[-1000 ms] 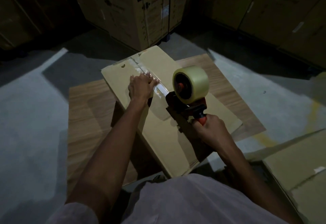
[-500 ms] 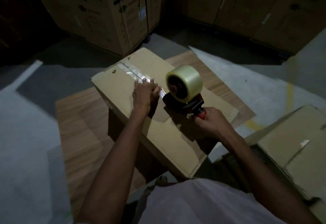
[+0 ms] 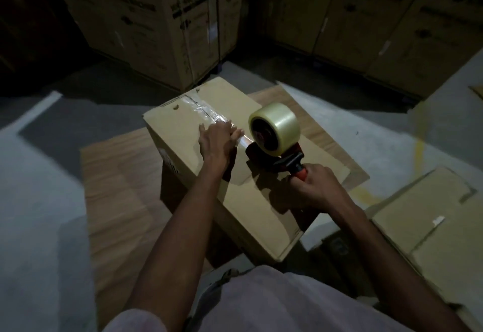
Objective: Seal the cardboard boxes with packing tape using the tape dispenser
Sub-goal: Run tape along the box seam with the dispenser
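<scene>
On the tan cardboard box [image 3: 235, 190], the near half of the top seam lies open to passage; the flat left hand [image 3: 215, 143] and the red tape dispenser with its clear roll [image 3: 274, 135] block the middle. A second flattened tan carton [image 3: 431, 227] crowds the right, tall printed cartons [image 3: 156, 25] wall off the far side.

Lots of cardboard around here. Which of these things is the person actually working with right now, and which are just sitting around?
In use:
box, seam partly taped
tape dispenser, gripped by the right hand
tape strip, pressed flat by the left hand

Just sitting there:
wooden board under the box
big printed cartons behind
another box at right
</scene>
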Demonstrator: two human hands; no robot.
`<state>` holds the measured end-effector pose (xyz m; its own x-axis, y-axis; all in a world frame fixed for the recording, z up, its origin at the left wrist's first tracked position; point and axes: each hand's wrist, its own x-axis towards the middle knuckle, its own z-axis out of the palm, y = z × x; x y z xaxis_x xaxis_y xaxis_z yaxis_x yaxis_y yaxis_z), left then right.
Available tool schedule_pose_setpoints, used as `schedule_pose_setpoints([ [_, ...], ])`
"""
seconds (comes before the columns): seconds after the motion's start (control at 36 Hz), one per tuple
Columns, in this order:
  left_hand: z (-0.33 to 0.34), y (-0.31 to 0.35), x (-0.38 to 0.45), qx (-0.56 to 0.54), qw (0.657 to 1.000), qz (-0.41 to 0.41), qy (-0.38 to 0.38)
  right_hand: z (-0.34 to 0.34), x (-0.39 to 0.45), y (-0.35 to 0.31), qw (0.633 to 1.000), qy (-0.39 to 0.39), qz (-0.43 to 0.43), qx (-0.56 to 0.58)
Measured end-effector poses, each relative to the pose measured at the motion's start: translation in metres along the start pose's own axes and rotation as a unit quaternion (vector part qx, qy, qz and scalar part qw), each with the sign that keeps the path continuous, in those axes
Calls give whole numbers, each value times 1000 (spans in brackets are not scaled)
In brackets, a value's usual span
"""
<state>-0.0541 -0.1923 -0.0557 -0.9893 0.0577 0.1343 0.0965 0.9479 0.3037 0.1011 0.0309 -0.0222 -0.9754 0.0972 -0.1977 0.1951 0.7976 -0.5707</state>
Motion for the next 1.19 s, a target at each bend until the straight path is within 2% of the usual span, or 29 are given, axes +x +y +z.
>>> schedule_pose_setpoints([
  [0.22,1,8,-4,-38,998,-36,42,-12,-28,24,999,-29,1,30],
  [0.36,4,14,-9,-56,997,-48,18,-13,-26,26,998,-23,11,65],
  [0.56,5,26,-18,-37,997,-35,-60,-14,-29,28,998,-8,-13,64],
  [0.92,10,25,-29,-21,997,-34,-73,-2,-24,36,998,10,-33,50],
  [1.19,10,4,8,-11,995,-19,-96,2,9,11,998,11,-36,44],
])
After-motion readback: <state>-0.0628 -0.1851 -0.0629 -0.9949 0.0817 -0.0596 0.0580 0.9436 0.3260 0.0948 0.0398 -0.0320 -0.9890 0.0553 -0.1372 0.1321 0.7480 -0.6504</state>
